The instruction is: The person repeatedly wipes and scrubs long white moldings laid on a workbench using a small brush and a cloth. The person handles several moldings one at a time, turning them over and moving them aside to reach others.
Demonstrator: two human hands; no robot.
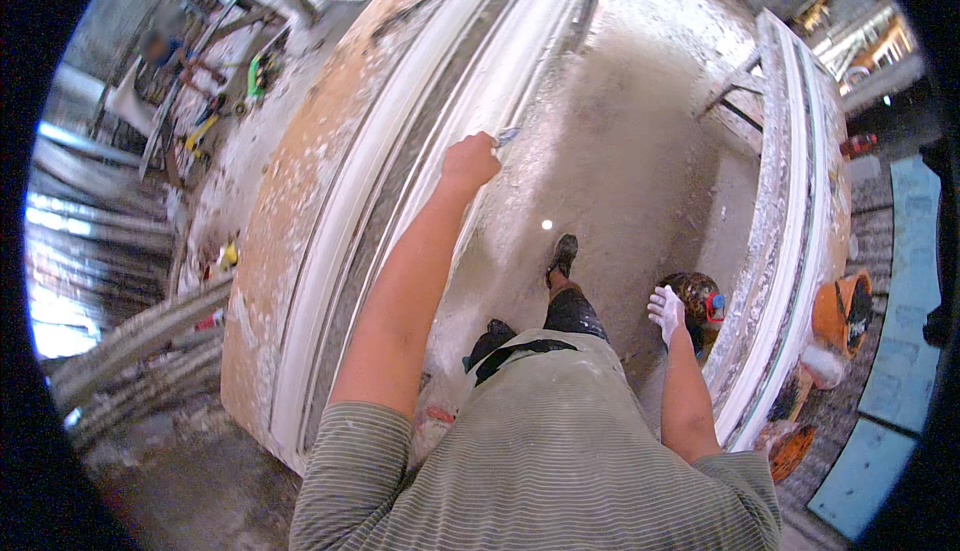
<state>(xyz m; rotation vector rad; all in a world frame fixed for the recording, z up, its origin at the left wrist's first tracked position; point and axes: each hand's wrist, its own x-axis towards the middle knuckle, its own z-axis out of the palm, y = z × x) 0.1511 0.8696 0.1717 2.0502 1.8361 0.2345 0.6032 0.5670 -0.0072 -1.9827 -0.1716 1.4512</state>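
Note:
My left hand (470, 162) is closed over the long white moulding (420, 61) on the left bench. A small flat tool with a greyish-blue blade (508, 136), perhaps a scraper, sticks out from its fingers at the moulding's right edge; the handle is hidden in the fist. White powder or plaster coats my right hand (666, 313), which hangs at my right side with its fingers apart and nothing in it. Below and beside it a dark round container (690, 291) stands on the floor, with a red and blue piece (715, 306) on its side.
To the right runs a second bench with long white mouldings (795, 151). Beyond it are an orange bucket (832, 313) and light blue panels (905, 291). A person (185, 56) is at the far left. The dusty floor (620, 141) lies between the benches, under my feet.

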